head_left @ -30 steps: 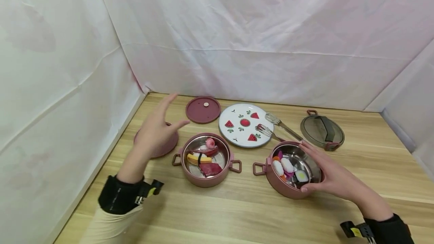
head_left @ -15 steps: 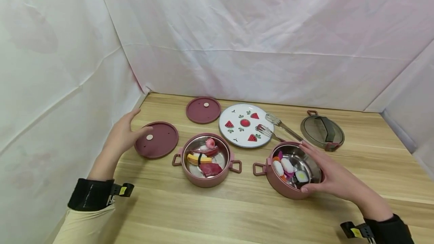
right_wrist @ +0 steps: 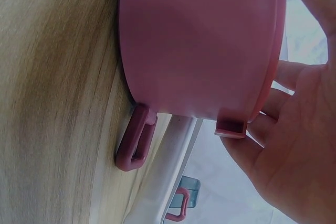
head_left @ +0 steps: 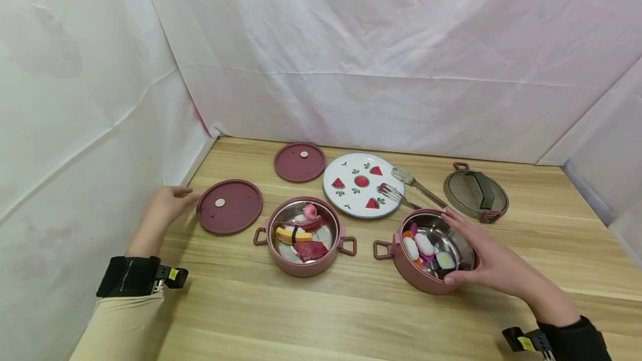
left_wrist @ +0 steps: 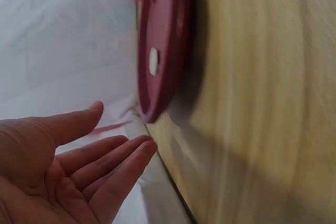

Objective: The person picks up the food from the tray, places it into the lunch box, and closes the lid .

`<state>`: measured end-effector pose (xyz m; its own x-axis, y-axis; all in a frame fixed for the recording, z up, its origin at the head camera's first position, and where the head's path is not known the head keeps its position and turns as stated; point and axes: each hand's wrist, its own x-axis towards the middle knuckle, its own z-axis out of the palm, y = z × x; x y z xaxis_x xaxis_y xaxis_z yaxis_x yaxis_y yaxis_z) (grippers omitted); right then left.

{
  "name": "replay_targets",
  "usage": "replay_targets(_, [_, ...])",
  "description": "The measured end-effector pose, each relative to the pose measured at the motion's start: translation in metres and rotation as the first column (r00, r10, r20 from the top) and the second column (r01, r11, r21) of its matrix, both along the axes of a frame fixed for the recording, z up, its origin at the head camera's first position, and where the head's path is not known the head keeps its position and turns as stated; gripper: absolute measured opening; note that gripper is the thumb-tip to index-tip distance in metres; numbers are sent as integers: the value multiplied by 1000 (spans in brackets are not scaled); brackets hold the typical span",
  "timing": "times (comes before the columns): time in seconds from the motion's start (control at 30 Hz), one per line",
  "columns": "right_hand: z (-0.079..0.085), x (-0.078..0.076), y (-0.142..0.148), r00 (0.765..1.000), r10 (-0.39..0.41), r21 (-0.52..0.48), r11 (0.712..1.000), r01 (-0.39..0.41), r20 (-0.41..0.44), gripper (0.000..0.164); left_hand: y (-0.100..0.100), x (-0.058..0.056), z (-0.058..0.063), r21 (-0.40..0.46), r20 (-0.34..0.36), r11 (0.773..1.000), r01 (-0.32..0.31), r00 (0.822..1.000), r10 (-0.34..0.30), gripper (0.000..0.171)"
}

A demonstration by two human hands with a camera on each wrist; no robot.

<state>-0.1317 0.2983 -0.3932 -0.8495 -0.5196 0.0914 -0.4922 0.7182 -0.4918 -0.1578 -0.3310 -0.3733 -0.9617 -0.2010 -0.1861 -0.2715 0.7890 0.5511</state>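
Observation:
My left hand (head_left: 168, 210) is at the left edge of a round maroon lid (head_left: 236, 210) with a pale knob. In the left wrist view its thumb and loosely bent fingers stand apart, with nothing between them. My right hand (head_left: 496, 263) grips the right side of a pink pot (head_left: 413, 276), thumb at the near rim and fingers at the far rim. Inside this pot lie toy sushi pieces (head_left: 424, 244), orange and purple bits among them. The left pink pot (head_left: 306, 270) holds a yellow piece tied with black (head_left: 294, 236), red meat-like pieces (head_left: 311, 250) and a pink ball (head_left: 310, 211).
Behind the pots stand a second maroon lid (head_left: 293, 166) and a white plate (head_left: 346, 196) with watermelon prints. A fork (head_left: 398, 196) and a slotted metal utensil (head_left: 423, 188) lean across the plate's right side. A see-through lid (head_left: 468, 196) lies at right. White cloth (head_left: 351, 32) walls the table.
From above the left maroon lid, my left hand has moved left and down to its outer edge, its thumb and fingers drawing closer. The right hand and both pots keep their places.

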Motion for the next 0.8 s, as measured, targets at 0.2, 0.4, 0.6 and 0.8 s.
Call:
replay_targets(0.2, [1, 0, -1, 1000, 10, -8, 1000, -10, 6, 111, -6, 0, -7, 21, 56, 1000, -18, 998, 17, 49])
replay_targets(0.4, [1, 0, 0, 1000, 11, -11, 1000, -11, 5, 109, -6, -2, -11, -45, 83, 999, 1, 997, 3, 38])
replay_targets(0.6, [1, 0, -1, 1000, 10, -5, 1000, -11, -1, 109, -6, -3, -15, -20, 119, 999, -32, 992, 34, 34])
replay_targets(0.8, [2, 0, 0, 1000, 6, -1, 1000, -6, 8, 108, -8, -4, -16, 25, 132, 999, -48, 990, 45, 33])
